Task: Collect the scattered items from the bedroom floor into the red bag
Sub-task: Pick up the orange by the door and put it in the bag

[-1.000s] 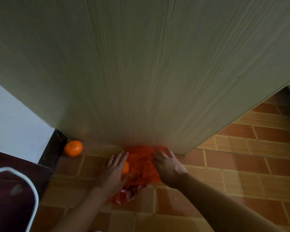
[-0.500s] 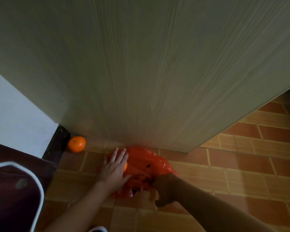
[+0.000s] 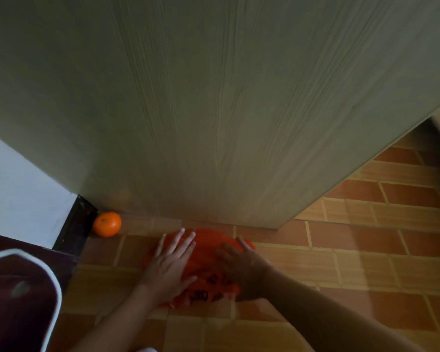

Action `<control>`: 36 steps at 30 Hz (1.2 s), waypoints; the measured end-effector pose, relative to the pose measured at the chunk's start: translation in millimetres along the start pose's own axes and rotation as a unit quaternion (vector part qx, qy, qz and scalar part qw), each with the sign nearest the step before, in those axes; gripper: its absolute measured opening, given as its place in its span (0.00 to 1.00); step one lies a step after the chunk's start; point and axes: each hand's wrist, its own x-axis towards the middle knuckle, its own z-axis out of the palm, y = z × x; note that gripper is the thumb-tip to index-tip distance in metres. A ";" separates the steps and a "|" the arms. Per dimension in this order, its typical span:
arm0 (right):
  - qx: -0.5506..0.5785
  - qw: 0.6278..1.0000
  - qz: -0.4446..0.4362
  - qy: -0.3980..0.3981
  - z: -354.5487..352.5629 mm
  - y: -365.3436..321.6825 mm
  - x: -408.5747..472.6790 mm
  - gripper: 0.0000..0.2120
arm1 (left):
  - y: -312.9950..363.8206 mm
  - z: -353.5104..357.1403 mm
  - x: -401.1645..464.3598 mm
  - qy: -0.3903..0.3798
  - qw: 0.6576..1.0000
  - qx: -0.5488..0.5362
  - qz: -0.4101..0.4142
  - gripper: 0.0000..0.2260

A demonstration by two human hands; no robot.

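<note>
Both of our hands lie on the red bag (image 3: 208,260) on the tiled floor (image 3: 341,262) at the wooden panel's (image 3: 214,110) foot, left hand (image 3: 169,265) flat with fingers straight, right hand (image 3: 241,268) cupping its side, one orange (image 3: 106,224) apart at the panel's left corner.

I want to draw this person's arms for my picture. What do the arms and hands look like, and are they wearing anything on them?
Both arms are bare right up to the bottom edge of the picture: no sleeves show. The left hand and the right hand wear no gloves, and I can see no rings, watch or bracelets. The picture is dim, so small details like nails are hard to make out.
</note>
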 end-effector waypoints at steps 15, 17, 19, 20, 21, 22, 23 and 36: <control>0.113 0.989 0.088 0.038 -2.8 43.2 -15.0 0.56 | -16.9 -13.4 -4.5 0.134 0.966 -0.213 -0.064 0.36; 0.137 0.985 0.085 0.060 -12.4 38.8 -14.6 0.52 | -24.0 -21.8 -6.7 0.194 0.950 -0.230 -0.083 0.30; 0.165 0.978 0.092 0.084 -20.5 34.3 -14.4 0.47 | -40.2 -30.5 -8.4 0.234 0.947 -0.188 -0.114 0.27; 0.175 0.975 0.098 0.091 -22.9 32.8 -13.7 0.45 | -50.9 -33.3 -8.7 0.247 0.945 -0.166 -0.137 0.26; 0.179 0.973 0.107 0.100 -24.4 32.1 -12.9 0.43 | -61.1 -35.7 -8.7 0.251 0.942 -0.148 -0.168 0.26; 0.176 0.970 0.116 0.117 -24.5 31.7 -10.7 0.42 | -72.0 -37.3 -9.0 0.242 0.940 -0.125 -0.207 0.26; 0.172 0.967 0.129 0.136 -25.2 31.0 -8.2 0.39 | -83.7 -37.3 -9.7 0.221 0.938 -0.099 -0.250 0.26; 0.215 0.951 0.187 0.118 -12.5 37.5 -7.2 0.31 | -143.2 -31.6 -6.9 0.010 0.924 0.014 -0.382 0.33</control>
